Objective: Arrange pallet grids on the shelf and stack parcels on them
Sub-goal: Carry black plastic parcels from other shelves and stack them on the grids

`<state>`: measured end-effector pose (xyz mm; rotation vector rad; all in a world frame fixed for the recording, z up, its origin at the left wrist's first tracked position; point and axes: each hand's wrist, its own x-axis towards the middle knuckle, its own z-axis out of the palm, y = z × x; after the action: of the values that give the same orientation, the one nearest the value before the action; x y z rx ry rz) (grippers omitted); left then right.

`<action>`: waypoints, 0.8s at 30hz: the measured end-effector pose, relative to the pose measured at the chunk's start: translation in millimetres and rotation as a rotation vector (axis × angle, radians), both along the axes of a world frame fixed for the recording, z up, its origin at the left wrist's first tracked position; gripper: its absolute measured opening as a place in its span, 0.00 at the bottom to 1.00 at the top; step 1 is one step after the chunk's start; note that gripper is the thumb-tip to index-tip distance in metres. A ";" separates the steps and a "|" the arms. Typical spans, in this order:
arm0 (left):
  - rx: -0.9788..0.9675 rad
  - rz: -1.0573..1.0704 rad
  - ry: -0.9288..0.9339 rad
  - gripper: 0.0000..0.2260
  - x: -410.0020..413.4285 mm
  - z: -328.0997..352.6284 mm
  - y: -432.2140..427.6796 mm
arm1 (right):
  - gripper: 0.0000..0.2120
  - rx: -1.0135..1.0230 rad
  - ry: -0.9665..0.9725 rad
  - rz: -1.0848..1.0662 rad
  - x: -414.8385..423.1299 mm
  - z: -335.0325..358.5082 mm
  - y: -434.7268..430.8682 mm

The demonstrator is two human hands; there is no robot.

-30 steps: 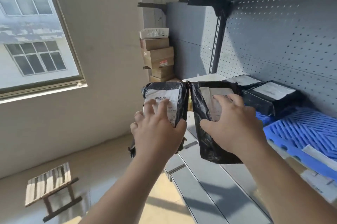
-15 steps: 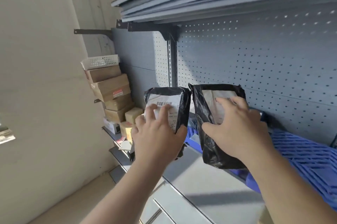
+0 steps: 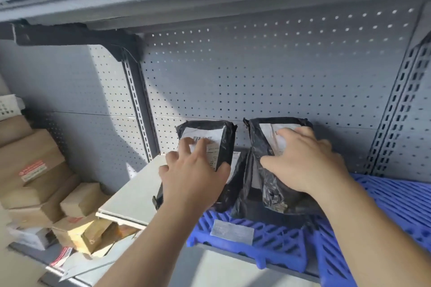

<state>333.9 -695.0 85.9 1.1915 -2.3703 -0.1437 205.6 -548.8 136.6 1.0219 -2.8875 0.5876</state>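
While cardboard boxes [image 3: 35,170] crowd the left and a perforated back panel [image 3: 256,76] rises behind, the left hand [image 3: 193,179] grips the left parcel [image 3: 227,144] over the left end of the blue pallet grid [image 3: 384,198], fingers spread on its barcode label [image 3: 203,134], thumb round its edge. Beside it, the right hand [image 3: 307,165] clasps the right parcel [image 3: 261,144] likewise. Label print is unreadably blurred.

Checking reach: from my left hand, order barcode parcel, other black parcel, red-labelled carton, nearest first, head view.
1. Barcode parcel, gripped by the left hand.
2. Other black parcel, just right.
3. Red-labelled carton, far left.
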 end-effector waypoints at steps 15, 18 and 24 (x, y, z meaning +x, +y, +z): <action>0.038 -0.284 -0.096 0.33 -27.6 -24.0 -62.7 | 0.28 0.077 -0.077 -0.269 16.0 -15.5 -58.3; 0.047 -0.287 -0.113 0.35 -28.7 -26.4 -65.1 | 0.27 0.082 -0.069 -0.285 17.5 -20.3 -64.0; 0.072 -0.300 -0.176 0.33 -27.2 -30.7 -67.4 | 0.25 0.129 -0.087 -0.283 17.3 -27.6 -75.2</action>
<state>306.7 -762.4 55.2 0.9036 -2.7108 -0.2324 222.9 -624.0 109.0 0.5912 -3.1018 0.4434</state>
